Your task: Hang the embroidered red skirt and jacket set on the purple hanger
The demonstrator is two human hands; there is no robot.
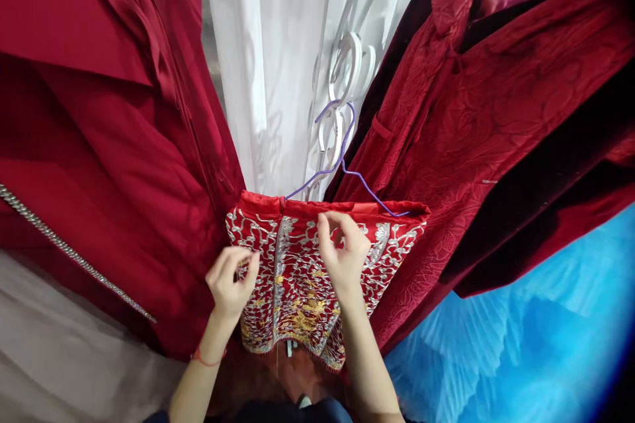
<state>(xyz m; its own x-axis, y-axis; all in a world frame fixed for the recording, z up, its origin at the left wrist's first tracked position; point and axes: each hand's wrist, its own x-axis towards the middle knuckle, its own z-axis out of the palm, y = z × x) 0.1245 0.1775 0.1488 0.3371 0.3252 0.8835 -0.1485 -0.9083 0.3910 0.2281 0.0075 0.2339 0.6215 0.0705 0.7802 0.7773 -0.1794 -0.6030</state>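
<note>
At far left, a plain satin-red gown (99, 145) hangs pushed aside, a strip of silver rhinestone trim (74, 254) running diagonally across its lower part; pale grey fabric (59, 357) lies below it. Parting the gown this way leaves a gap in the row of clothes.

Centre-left: the person's left hand (231, 284), a red string bracelet (206, 360) at the wrist, pinches the left edge of a small red garment embroidered in silver and gold thread (297, 277). Fingers closed on the cloth, apparently to hold it flat and facing the viewer.

Centre: the embroidered garment hangs between the two larger robes on a thin purple wire hanger (342, 165), whose hook rises toward white plastic hanger hooks (350, 66) in front of a sheer white curtain (278, 66).

Centre-right: right hand (342, 254) rests on the upper front of the garment, fingertips curled in and gripping a bit of the embroidered fabric near the top hem.

Right: a dark red brocade robe with velvet panels (496, 112) hangs close against the garment. Blue pleated fabric (536, 330) fills the lower right.

Writing, labels, brands: none legible anywhere.
</note>
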